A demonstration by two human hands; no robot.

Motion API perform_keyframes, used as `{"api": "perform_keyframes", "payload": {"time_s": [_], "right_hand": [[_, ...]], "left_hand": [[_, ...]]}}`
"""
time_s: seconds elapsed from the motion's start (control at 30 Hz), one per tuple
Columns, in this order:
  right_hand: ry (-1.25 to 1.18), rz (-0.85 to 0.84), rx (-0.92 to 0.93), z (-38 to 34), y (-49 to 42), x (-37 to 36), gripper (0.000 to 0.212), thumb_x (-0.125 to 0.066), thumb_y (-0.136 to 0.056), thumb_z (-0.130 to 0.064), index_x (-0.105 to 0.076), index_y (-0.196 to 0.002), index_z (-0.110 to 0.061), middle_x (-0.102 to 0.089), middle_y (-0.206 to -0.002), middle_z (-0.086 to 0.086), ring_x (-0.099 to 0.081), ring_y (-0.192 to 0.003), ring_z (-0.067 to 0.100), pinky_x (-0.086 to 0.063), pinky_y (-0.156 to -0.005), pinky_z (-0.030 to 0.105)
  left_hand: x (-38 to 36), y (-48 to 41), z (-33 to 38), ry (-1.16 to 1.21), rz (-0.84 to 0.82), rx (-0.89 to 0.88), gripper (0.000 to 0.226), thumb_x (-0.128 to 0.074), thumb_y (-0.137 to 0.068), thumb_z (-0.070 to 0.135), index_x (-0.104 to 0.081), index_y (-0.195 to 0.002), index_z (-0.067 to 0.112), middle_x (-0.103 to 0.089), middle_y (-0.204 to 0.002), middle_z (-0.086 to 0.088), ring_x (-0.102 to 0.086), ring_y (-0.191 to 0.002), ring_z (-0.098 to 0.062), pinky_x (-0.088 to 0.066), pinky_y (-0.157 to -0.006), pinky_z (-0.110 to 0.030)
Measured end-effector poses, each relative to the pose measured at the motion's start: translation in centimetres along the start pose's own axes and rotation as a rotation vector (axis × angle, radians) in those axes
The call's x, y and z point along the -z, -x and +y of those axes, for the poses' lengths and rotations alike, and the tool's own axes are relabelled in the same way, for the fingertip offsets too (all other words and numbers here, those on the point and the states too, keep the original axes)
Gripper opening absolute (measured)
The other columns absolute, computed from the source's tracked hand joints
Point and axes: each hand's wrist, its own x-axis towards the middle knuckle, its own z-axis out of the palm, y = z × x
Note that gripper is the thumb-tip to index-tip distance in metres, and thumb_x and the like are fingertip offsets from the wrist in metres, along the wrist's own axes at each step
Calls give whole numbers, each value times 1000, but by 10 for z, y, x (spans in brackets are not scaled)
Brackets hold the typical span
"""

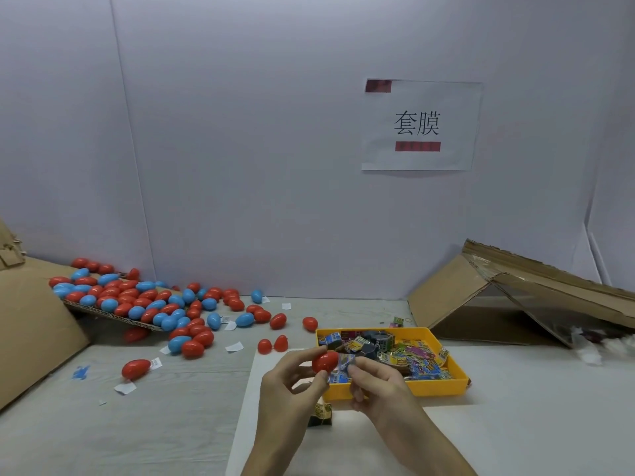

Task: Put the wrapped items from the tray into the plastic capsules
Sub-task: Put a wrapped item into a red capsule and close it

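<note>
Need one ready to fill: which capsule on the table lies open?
The red capsule just left of the yellow tray; its two halves lie splayed, others look closed.

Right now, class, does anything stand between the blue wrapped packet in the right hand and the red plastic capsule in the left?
Nothing visible does. The right hand pinches the blue wrapped packet close beside the red egg-shaped plastic capsule that the left hand holds. Whether it is open cannot be told.

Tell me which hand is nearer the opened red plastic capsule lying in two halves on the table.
Left. The left hand is close to the opened red plastic capsule, on its near side; the right hand is farther right, beside the yellow plastic tray.
</note>
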Motion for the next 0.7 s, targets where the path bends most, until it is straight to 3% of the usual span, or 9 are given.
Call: {"api": "perform_keyframes", "payload": {"time_s": [0.1,0.2,0.4,0.7], "right_hand": [[2,-31,27,-1,1,0,19,-72,-74,-24,-79,-87,-13,-46,-60,1,-43,-57,9,-38,-57,22],[3,99,30,1,-2,-1,18,-75,-68,-23,-80,-83,-14,-47,-57,2,-44,-53,10,-39,-54,22],[-14,281,63,1,-5,7,18,-71,-83,-12,-73,-100,-8,-51,-56,3,-48,-51,9,-44,-49,21],[77,141,88,2,0,-2,24,-74,-68,-31,-79,-87,-17,-50,-61,5,-48,-56,11,-43,-58,25]], "left_hand": [[10,-7,-1,20,53,28,34,-80,-79,10,-72,-98,38,-72,-101,12,-70,-90,-15,-60,-74,-27],[17,-10,1,43,43,60,30,-81,-78,15,-72,-98,35,-75,-99,8,-72,-90,-18,-58,-74,-23],[15,-6,8,172,-54,108,27,-77,-80,13,-73,-103,26,-77,-89,6,-74,-84,-19,-56,-67,-18],[11,-1,7,85,-164,90,26,-76,-84,13,-75,-106,25,-75,-101,1,-70,-95,-23,-60,-82,-35]]}}
